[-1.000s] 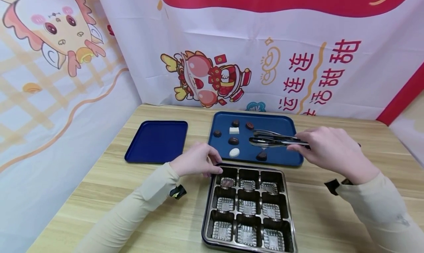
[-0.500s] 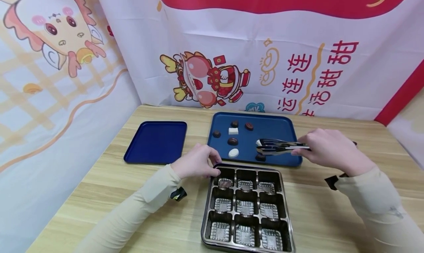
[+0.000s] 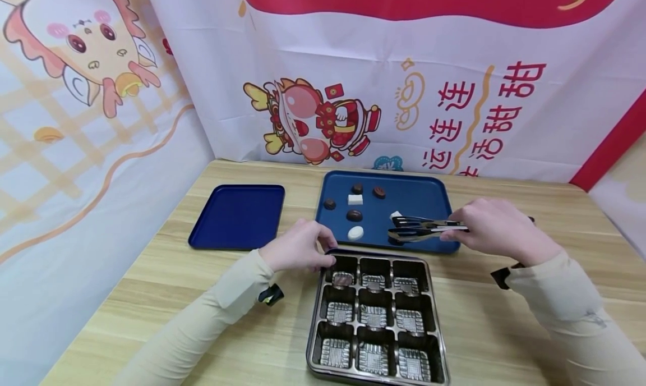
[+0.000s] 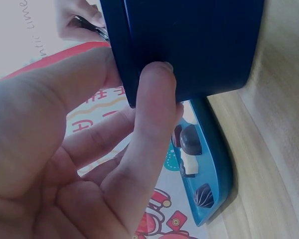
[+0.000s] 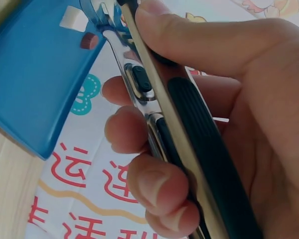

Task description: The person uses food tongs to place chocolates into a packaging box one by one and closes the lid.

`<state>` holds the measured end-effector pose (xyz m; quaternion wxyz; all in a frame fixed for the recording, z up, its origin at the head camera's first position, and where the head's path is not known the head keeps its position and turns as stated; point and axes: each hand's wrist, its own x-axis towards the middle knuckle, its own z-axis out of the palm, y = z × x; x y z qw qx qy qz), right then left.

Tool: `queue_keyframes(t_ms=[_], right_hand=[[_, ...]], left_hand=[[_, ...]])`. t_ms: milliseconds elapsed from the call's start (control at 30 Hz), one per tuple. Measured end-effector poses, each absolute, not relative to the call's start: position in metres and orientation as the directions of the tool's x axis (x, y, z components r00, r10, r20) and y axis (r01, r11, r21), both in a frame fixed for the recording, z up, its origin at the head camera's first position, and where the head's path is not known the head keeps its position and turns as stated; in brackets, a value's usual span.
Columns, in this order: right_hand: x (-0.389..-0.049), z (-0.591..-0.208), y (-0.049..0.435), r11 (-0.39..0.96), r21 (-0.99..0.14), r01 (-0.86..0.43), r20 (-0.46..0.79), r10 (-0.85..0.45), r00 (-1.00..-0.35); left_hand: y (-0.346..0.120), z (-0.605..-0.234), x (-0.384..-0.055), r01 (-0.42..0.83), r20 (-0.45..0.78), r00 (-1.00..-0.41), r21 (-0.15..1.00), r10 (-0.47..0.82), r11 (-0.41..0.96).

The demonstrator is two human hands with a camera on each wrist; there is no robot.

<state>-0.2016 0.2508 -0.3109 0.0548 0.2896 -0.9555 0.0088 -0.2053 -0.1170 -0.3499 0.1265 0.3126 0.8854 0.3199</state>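
While in R hand (image 3: 497, 229), tongs (image 3: 429, 224) lengthwise approx. L–R, tips (image 3: 402, 237) L.

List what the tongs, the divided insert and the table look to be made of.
Tongs: polished metal, probably steel, judging by bright glints; their ribbed dark grips could be plastic or rubber.
Divided insert: probably glossy dark plastic; its moulded ridges catch the light.
Table: pale wood or wood-look laminate; grain shows, but not which.
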Motion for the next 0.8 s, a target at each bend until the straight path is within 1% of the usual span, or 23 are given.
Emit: queue_keyframes(t_ms=[267, 800], right_hand=[[-0.2027, -0.3155, 0.2468, 0.825, 0.002, -0.566, 0.099, -0.563, -0.82], [-0.2038, -0.3185, 0.2449, 0.809, 0.011, -0.587, 0.14, -0.583, -0.801]], left_hand=[[-0.1172, -0.3508, -0.2055, 0.456, -0.037, -0.774, 0.66, 0.632, 0.597], [-0.1159, -0.3477, -0.2059, 0.439, -0.053, -0.776, 0.67, 0.628, 0.599]])
